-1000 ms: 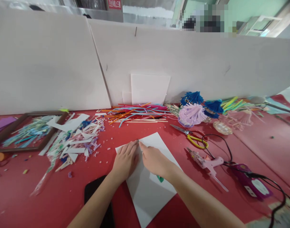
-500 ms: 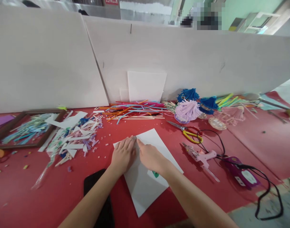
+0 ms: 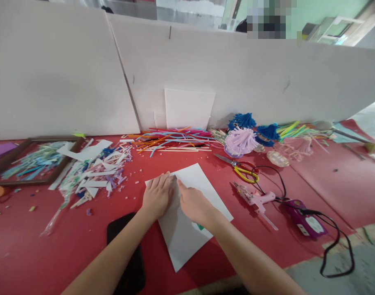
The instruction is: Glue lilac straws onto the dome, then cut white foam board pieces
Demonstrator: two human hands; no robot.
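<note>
A white sheet of paper [image 3: 184,250] lies slanted on the red tabletop. My left hand [image 3: 157,193] presses flat on its far-left corner, fingers close side by side. Just right of it, my right hand [image 3: 195,205] rests on the sheet with the index finger stretched toward the far corner and the other fingers curled under. A small green piece [image 3: 200,226] shows at the heel of my right hand; most of it is hidden. Between my fingertips sits a small dark grey spot, too small to name.
A black phone [image 3: 135,262] lies under my left forearm. At right are scissors [image 3: 246,174], a pink glue gun [image 3: 256,200] and a purple corded box [image 3: 308,221]. Paper scraps [image 3: 95,176] and a wooden frame [image 3: 49,180] lie left, pipe cleaners [image 3: 175,139] along the white partition [image 3: 251,73].
The view has shifted slightly, moving the table things a little up and left in the picture. Both hands keep nearly the same place on the paper.
</note>
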